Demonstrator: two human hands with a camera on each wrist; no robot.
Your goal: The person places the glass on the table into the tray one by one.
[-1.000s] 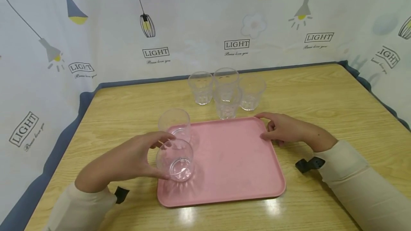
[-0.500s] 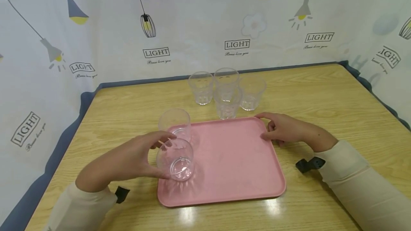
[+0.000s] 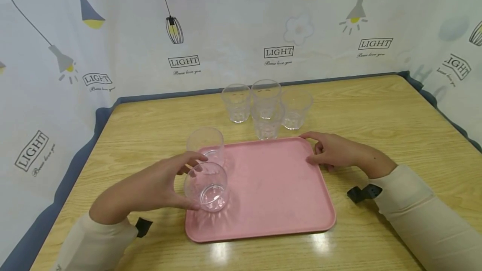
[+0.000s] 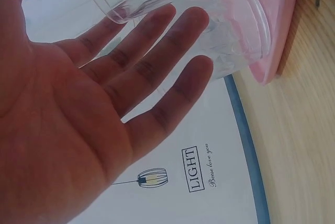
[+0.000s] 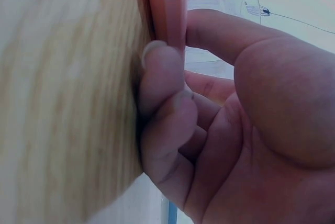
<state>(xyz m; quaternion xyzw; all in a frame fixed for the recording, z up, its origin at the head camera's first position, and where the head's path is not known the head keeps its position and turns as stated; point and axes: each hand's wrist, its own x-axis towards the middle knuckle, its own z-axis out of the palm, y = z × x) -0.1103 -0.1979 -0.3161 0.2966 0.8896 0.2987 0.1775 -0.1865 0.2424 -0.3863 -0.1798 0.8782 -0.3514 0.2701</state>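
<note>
At the tray's left side, my left hand (image 3: 165, 185) holds a clear tumbler (image 3: 212, 198) between thumb and fingers. From the left wrist view, the fingers (image 4: 141, 72) are spread, with some tips behind that tumbler's wall. A second clear tumbler (image 3: 205, 141) stands just behind, at the tray's far left corner. The pink tray (image 3: 275, 187) lies flat on the table. My right hand (image 3: 335, 152) grips its far right corner. In the right wrist view, the thumb (image 5: 220, 30) lies against the tray's rim (image 5: 170, 4), with other fingers curled at its edge.
Several more clear tumblers (image 3: 267, 122) stand close together behind the tray. The wood-grain table (image 3: 376, 112) ends at a white curtain (image 3: 226, 24) printed with lamps, which runs along the back and sides.
</note>
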